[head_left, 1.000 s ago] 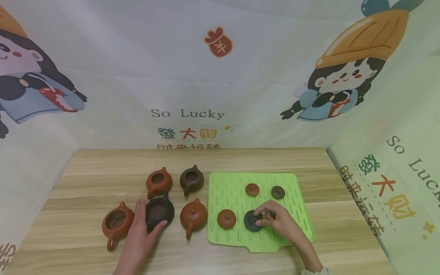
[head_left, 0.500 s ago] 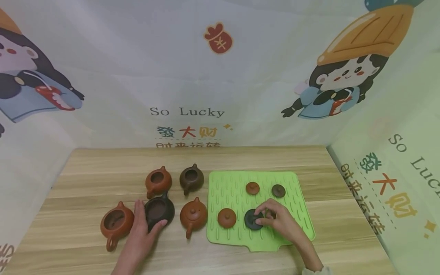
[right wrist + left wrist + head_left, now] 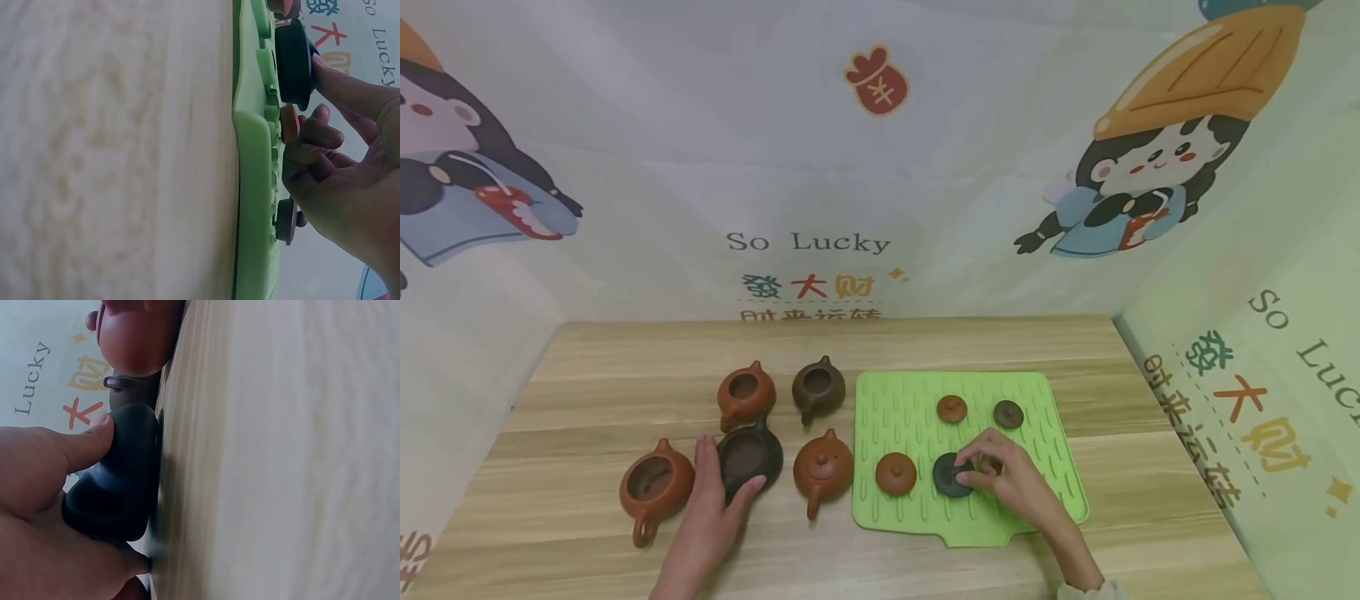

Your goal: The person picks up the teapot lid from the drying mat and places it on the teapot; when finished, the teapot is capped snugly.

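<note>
Table (image 3: 1165,533) in pale wood grain, shown from above in the head view, where five teapots and four separate lids are displayed; only parts of this set are taken in by the wrist views. In the left wrist view, the rounded outer side of the black teapot (image 3: 758,457) is shown low against the wood, its mouth hidden from that angle. In the right wrist view, the black lid (image 3: 946,477) is shown in profile, and the thick edge of the green mat (image 3: 910,514) is revealed.

Black teapot: squat, smooth, lidless; its dark mouth is turned upward and its spout is pointed away from the person. It is placed left of the mat, between an open reddish-brown teapot (image 3: 676,493) and a lidded reddish-brown teapot (image 3: 824,472); a smaller open teapot (image 3: 763,395) and a dark brown teapot (image 3: 833,398) are set behind.

Black lid: round, knobbed, located over the near half of the mat, beside a broad reddish-brown lid (image 3: 897,475). A small reddish-brown lid (image 3: 952,409) and a dark brown lid (image 3: 1008,415) are laid farther back.

Left hand (image 3: 709,518): thumb parted widely from the fingers; the black teapot is gripped between them, the fingers being laid along its left side. Right hand (image 3: 1013,479): nearly closed; the black lid is pinched by its knob, with the remaining fingers curled inward
</note>
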